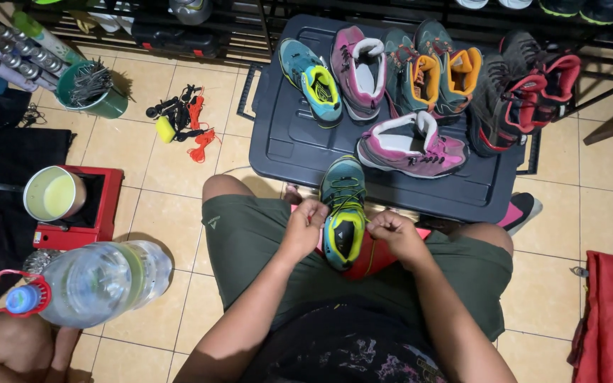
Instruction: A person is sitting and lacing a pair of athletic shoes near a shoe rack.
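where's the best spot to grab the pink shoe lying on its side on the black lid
Probably by the padded white collar. The pink shoe lies on its side on the black lid, opening facing away from the person, so reach from above over the heel end at the left; the toe points right.

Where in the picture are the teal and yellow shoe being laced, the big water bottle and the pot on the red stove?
teal and yellow shoe [343,213], head view, on its laced upper.
water bottle [97,282], head view, on its clear body.
pot [52,194], head view, on the liquid inside.
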